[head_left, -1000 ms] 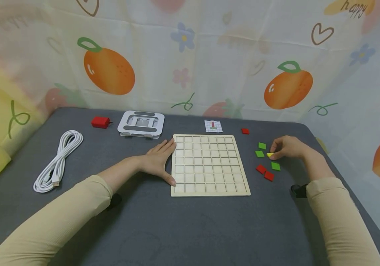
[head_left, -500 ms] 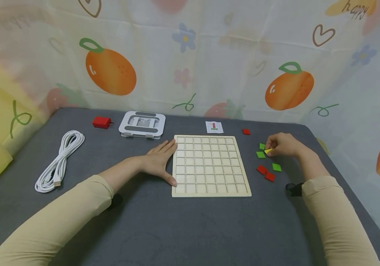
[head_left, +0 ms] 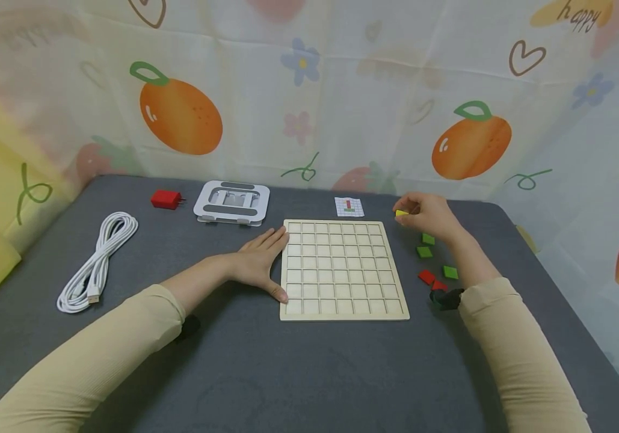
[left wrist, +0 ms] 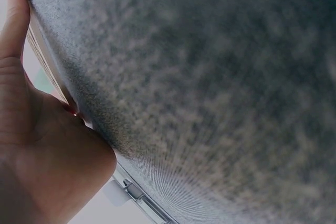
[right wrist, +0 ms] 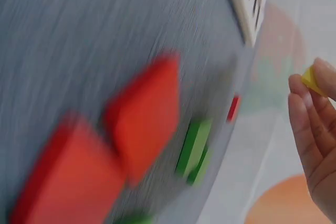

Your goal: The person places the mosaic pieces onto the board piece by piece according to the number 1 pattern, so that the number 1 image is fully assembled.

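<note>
Right hand: grip is together, clamped on the yellow piece. Piece sits right at the tips, pinched between thumb and finger, with a bit of yellow poking out on the side toward the printed card. The rest is covered, so can't tell its full outline. In the right wrist view it shows against the patterned cloth, palm well back from it. In the head view, grip and piece are just past the far right corner of the board, apart from it, with the card off to their left.

Left hand: grip is apart, fingers straight, thumb spread wide from them, tips touching the board's left edge (board lies flat on the tabletop).

Loose stuff near the right forearm: three green tiles, two of them near each other; two red tiles side by side, one partly behind the black strap. Another red tile shows in the right wrist view, beyond the greens.

Far left: red plug adapter near the white stand, bundled white cable nearer the person.
</note>
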Demonstrator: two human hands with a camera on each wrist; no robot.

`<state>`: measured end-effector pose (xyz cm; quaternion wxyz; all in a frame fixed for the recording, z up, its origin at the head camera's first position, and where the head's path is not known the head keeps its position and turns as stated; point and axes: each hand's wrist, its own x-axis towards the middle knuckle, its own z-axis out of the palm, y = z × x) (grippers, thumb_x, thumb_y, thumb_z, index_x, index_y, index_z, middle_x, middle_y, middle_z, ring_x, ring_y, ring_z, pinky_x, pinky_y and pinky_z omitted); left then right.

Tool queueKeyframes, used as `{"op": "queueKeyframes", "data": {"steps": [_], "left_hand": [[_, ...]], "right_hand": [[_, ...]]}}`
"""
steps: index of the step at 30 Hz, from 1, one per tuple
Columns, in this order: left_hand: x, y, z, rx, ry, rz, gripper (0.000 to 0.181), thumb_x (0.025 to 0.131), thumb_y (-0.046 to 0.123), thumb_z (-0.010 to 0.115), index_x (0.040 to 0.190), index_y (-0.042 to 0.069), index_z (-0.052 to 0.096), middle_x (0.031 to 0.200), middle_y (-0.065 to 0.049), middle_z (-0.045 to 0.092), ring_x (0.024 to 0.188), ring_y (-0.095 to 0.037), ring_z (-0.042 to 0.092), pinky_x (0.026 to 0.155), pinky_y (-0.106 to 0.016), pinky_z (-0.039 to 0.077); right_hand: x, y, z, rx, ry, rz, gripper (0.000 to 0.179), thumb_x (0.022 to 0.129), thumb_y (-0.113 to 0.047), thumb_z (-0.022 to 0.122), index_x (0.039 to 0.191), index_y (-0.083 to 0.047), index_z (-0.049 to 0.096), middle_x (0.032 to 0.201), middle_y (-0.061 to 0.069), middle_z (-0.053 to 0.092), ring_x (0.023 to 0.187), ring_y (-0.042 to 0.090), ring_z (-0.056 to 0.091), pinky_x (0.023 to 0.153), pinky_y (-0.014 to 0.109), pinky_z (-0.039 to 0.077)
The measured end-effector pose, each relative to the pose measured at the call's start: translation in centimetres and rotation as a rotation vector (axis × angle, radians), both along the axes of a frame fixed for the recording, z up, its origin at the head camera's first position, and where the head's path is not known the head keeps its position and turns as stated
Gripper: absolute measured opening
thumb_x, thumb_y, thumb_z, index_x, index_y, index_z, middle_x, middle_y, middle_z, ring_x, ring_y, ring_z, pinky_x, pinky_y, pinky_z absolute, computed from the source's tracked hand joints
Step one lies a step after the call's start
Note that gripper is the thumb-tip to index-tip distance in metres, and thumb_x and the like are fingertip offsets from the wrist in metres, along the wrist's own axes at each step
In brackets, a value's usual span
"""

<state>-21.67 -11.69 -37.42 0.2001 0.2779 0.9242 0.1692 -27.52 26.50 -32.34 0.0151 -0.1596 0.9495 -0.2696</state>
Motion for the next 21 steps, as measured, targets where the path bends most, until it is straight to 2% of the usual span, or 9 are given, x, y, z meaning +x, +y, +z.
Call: {"op": "queueKeyframes", "data": {"steps": [5, 12, 17, 21], "left_hand": [[0.0, -0.1, 0.1, -0.001, 0.001, -0.004, 0.136, 0.067, 0.065, 0.081, 0.16, 0.007, 0.0, 0.169, -0.014, -0.007, 0.156, -0.039, -0.005, 0.122, -0.064, 0.009], [0.0, -0.1, 0.0, -0.01, 0.004, 0.0, 0.136, 0.067, 0.065, 0.081, 0.16, 0.007, 0.0, 0.169, -0.013, -0.007, 0.156, -0.038, -0.006, 0.123, -0.063, 0.009], [-0.2, -0.1, -0.2, -0.01, 0.007, -0.003, 0.139, 0.065, 0.068, 0.08, 0.16, 0.007, 0.0, 0.169, -0.013, -0.007, 0.156, -0.038, -0.006, 0.123, -0.062, 0.009], [-0.4, -0.1, -0.5, -0.007, 0.006, 0.0, 0.141, 0.063, 0.071, 0.079, 0.16, 0.007, -0.001, 0.169, -0.012, -0.008, 0.157, -0.037, -0.006, 0.123, -0.062, 0.009]], "right_hand": [[-0.5, -3.0, -0.2, -0.123, -0.026, -0.035, 0.026, 0.094, -0.013, 0.067, 0.116, 0.0, 0.066, 0.105, 0.018, 0.064, 0.093, 0.033, 0.069, 0.083, 0.046, 0.059], [-0.8, -6.3, -0.6, -0.187, 0.004, -0.05, 0.027, 0.094, -0.018, 0.068, 0.116, -0.003, 0.068, 0.099, 0.017, 0.07, 0.089, 0.033, 0.069, 0.079, 0.044, 0.059], [-1.0, -8.2, -0.6, -0.302, -0.039, -0.068, 0.027, 0.092, -0.018, 0.07, 0.114, -0.002, 0.068, 0.096, 0.016, 0.07, 0.091, 0.036, 0.071, 0.081, 0.042, 0.06], [-1.1, -9.7, -0.6, -0.386, -0.084, -0.091, 0.026, 0.09, -0.015, 0.071, 0.112, -0.001, 0.068, 0.096, 0.012, 0.068, 0.087, 0.029, 0.073, 0.084, 0.041, 0.06]]}}
